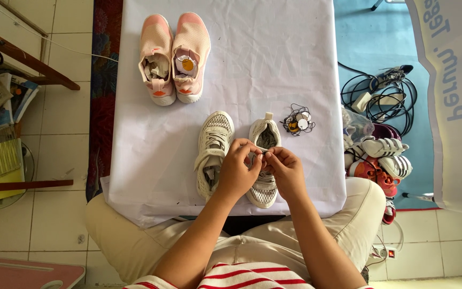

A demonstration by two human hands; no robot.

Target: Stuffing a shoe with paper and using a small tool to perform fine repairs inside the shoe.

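white cloth bears a cream shoe; left hand and right hand pinch its lace.

Middle of the cream mesh sneaker, near the front edge of the white cloth-covered table: covered by the left hand and right hand.

Small item pinched between the fingertips: too small to be identified.

Bundle of round tags on black strings, toward the table's right edge: details too small to be made out.

Insides of the pink knit sneakers, at the far edge: hidden by stuffed paper.

Pile of shoes on the floor: partly concealed by the table's right edge.

White banner: cut off by the picture's right edge.
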